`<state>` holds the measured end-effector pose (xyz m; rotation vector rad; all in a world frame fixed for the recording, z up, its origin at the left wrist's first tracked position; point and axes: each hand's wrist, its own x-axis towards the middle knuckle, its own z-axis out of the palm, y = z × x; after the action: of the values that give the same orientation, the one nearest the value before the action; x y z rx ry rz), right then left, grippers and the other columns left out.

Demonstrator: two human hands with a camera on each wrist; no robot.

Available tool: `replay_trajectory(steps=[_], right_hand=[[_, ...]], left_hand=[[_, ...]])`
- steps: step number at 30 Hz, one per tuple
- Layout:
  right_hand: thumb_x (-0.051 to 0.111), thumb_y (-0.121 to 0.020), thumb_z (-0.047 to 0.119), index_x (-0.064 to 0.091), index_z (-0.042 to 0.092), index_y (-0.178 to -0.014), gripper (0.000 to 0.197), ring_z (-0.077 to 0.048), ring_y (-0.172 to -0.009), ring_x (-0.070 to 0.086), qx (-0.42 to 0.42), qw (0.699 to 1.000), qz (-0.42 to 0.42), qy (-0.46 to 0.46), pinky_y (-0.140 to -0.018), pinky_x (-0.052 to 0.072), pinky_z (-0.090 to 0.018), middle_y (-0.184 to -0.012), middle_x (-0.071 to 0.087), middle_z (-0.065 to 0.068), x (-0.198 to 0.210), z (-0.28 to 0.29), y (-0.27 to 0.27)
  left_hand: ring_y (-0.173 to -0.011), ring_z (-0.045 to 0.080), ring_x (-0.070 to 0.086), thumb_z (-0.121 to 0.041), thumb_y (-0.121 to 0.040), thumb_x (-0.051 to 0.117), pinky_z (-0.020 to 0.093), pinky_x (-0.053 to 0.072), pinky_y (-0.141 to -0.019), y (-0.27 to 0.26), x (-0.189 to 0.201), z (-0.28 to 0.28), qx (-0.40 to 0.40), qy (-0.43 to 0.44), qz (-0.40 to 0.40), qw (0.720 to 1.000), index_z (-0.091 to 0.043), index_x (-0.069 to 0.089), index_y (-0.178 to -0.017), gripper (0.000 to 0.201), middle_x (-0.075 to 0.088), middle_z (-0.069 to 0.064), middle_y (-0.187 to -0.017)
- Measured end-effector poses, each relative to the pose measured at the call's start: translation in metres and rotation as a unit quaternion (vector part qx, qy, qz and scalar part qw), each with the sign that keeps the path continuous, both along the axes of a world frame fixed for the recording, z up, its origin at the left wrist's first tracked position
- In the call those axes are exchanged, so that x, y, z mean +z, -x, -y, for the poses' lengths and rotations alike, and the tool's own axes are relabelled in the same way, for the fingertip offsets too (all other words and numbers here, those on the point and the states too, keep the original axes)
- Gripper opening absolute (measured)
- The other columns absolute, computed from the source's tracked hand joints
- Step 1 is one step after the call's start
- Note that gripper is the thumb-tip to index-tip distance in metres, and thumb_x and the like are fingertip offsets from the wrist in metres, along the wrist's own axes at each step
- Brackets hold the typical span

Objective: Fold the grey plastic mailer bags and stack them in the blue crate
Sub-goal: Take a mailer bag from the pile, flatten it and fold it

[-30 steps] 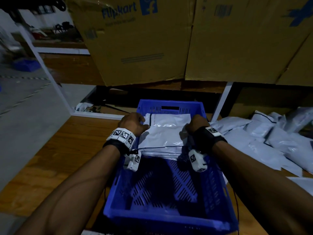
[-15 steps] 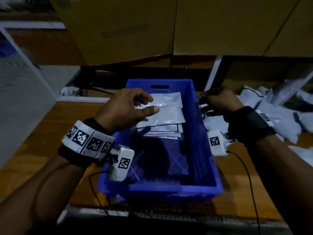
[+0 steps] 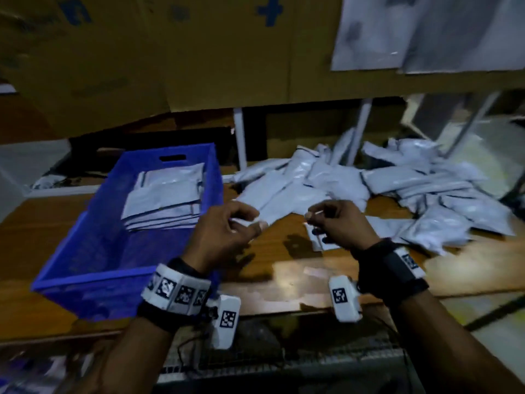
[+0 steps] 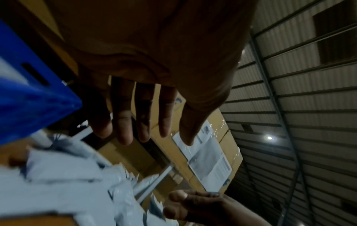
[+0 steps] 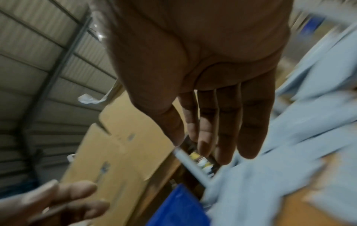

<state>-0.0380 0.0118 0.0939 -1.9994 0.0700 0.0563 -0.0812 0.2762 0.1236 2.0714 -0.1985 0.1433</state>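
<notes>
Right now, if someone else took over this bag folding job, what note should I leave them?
Left hand: open, holding nothing, over the table just right of the crate.
Right hand: open, holding nothing, beside it, near the pile.
Done: a stack of folded bags lies at the crate's far end.
Left: the loose pile of bags on the table, right of the crate, needs folding and stacking.

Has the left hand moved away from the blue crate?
Yes. The left hand left the blue crate, going rightward past its right wall toward the loose mailer bags.
</notes>
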Motion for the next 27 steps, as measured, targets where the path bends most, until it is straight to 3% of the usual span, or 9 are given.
replay_trajectory(steps=[2, 4, 9, 12, 17, 19, 21, 23, 27], right_hand=[[0.078, -0.091, 0.031, 0.074, 0.015, -0.101, 0.019, -0.018, -0.075, 0.077, -0.012, 1.000, 0.001, 0.008, -0.067, 0.061, -0.042, -0.086, 0.078, -0.008, -0.014, 0.043, 0.018], [0.077, -0.091, 0.034, 0.074, 0.018, -0.101, 0.019, -0.016, -0.073, 0.076, -0.022, 1.000, 0.003, 0.013, -0.067, 0.060, -0.041, -0.084, 0.077, -0.005, -0.026, 0.078, 0.030], [0.076, -0.092, 0.026, 0.073, 0.015, -0.099, 0.013, -0.018, -0.071, 0.075, -0.059, 0.998, -0.001, -0.027, -0.061, 0.056, -0.036, -0.081, 0.076, -0.007, -0.059, 0.131, 0.042], [0.076, -0.092, 0.025, 0.072, 0.015, -0.100, 0.014, -0.020, -0.072, 0.075, -0.077, 0.997, -0.023, -0.023, -0.065, 0.058, -0.038, -0.081, 0.075, -0.006, -0.085, 0.152, 0.036], [0.081, -0.086, 0.029, 0.072, 0.022, -0.097, 0.016, -0.006, -0.075, 0.070, -0.061, 0.995, -0.020, 0.081, -0.072, 0.057, -0.031, -0.077, 0.073, 0.007, -0.109, 0.179, 0.007], [0.081, -0.085, 0.026, 0.071, 0.028, -0.096, 0.016, -0.001, -0.082, 0.068, -0.039, 0.989, -0.004, 0.140, -0.076, 0.054, -0.024, -0.085, 0.072, 0.014, -0.112, 0.183, -0.008], [0.078, -0.084, 0.024, 0.072, 0.029, -0.106, 0.023, -0.007, -0.093, 0.069, -0.017, 0.979, 0.000, 0.203, -0.081, 0.056, -0.029, -0.099, 0.074, 0.013, -0.119, 0.184, -0.029], [0.074, -0.083, 0.024, 0.068, 0.027, -0.124, 0.041, -0.017, -0.107, 0.068, 0.000, 0.963, -0.007, 0.271, -0.088, 0.057, -0.036, -0.116, 0.072, 0.005, -0.127, 0.183, -0.054], [0.072, -0.085, 0.028, 0.057, 0.026, -0.139, 0.056, -0.031, -0.119, 0.052, 0.077, 0.896, 0.018, 0.437, -0.075, 0.058, -0.046, -0.129, 0.056, -0.005, -0.149, 0.179, -0.087]], left_hand=[[-0.070, 0.025, 0.074, -0.045, -0.074, 0.086, 0.050, 0.063, -0.067, 0.006, -0.027, 0.040, -0.003, 0.013, -0.030, 0.999, -0.023, 0.075, -0.091, 0.030, 0.076, -0.001, -0.084], [-0.077, 0.025, 0.076, -0.057, -0.068, 0.083, 0.055, 0.062, -0.071, 0.007, -0.050, 0.071, -0.011, 0.032, -0.050, 0.998, -0.028, 0.075, -0.090, 0.038, 0.077, -0.002, -0.085], [-0.075, -0.002, 0.067, -0.032, -0.083, 0.085, 0.019, 0.050, -0.066, 0.003, -0.082, 0.130, -0.043, 0.014, -0.057, 0.997, -0.022, 0.076, -0.096, 0.020, 0.074, -0.009, -0.090], [-0.083, 0.001, 0.070, -0.040, -0.078, 0.085, 0.022, 0.055, -0.071, -0.012, -0.099, 0.159, -0.045, 0.026, -0.084, 0.995, -0.025, 0.075, -0.098, 0.027, 0.074, -0.009, -0.095], [-0.082, 0.002, 0.068, -0.039, -0.077, 0.085, 0.031, 0.058, -0.077, -0.061, -0.134, 0.191, -0.054, 0.004, -0.112, 0.992, -0.029, 0.073, -0.096, 0.024, 0.073, -0.009, -0.092], [-0.089, 0.003, 0.066, -0.036, -0.079, 0.085, 0.023, 0.054, -0.078, -0.081, -0.145, 0.200, -0.055, -0.046, -0.113, 0.991, -0.032, 0.070, -0.098, 0.024, 0.072, -0.010, -0.099], [-0.097, 0.006, 0.065, -0.036, -0.080, 0.085, 0.018, 0.049, -0.080, -0.100, -0.156, 0.208, -0.055, -0.084, -0.106, 0.989, -0.033, 0.069, -0.104, 0.029, 0.070, -0.010, -0.107], [-0.099, 0.008, 0.064, -0.038, -0.080, 0.084, 0.022, 0.050, -0.085, -0.119, -0.168, 0.213, -0.054, -0.091, -0.110, 0.988, -0.030, 0.071, -0.105, 0.029, 0.070, -0.010, -0.108], [-0.092, 0.018, 0.069, -0.045, -0.090, 0.074, 0.031, 0.055, -0.083, -0.152, -0.185, 0.212, -0.035, -0.068, -0.184, 0.980, -0.022, 0.075, -0.086, 0.024, 0.075, -0.004, -0.091]])
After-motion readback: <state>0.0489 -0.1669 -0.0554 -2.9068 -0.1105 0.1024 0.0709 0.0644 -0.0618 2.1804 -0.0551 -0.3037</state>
